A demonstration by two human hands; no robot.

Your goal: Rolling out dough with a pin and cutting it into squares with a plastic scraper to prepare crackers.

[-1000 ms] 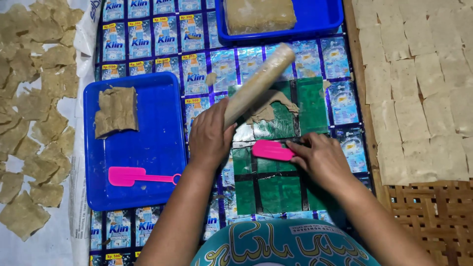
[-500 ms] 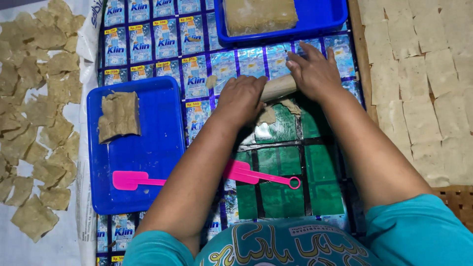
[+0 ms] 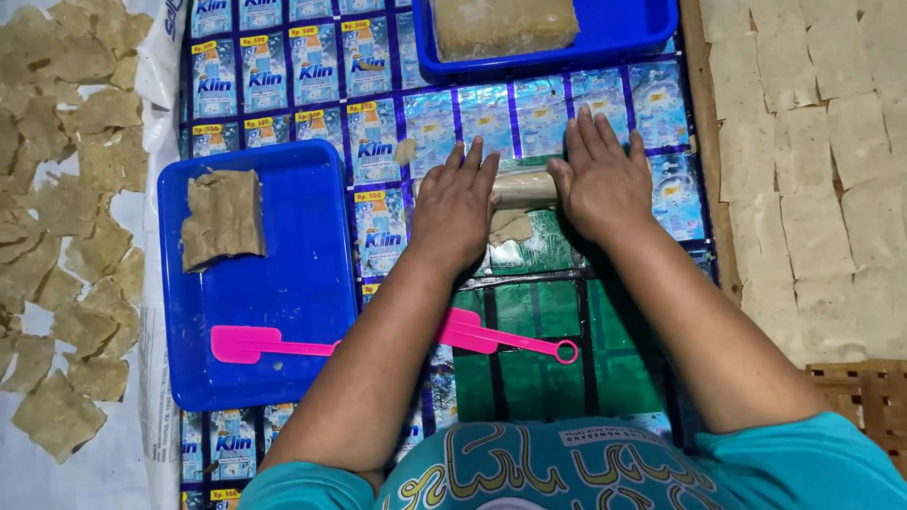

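Note:
Both palms press down on a pale wooden rolling pin point(image 3: 524, 187) that lies crosswise on a mat of blue and green sachet wrappers point(image 3: 543, 312). My left hand point(image 3: 456, 206) covers the pin's left end and my right hand point(image 3: 602, 179) its right end, fingers stretched flat. A thin scrap of brown dough point(image 3: 510, 228) shows just under the pin between the hands. A pink plastic scraper point(image 3: 496, 338) lies on the mat near my body, partly under my left forearm.
A blue tray point(image 3: 283, 293) at the left holds a dough slab point(image 3: 223, 219) and a second pink scraper point(image 3: 260, 344). Another blue tray point(image 3: 624, 42) with a dough block sits at the top. Cut dough pieces dry on the white sheet left point(image 3: 66, 246) and on the right surface point(image 3: 812, 170).
The rolling pin went from tilted in my left hand to flat on the mat. My right hand put down the pink scraper, and both hands now press on the pin, farther from me.

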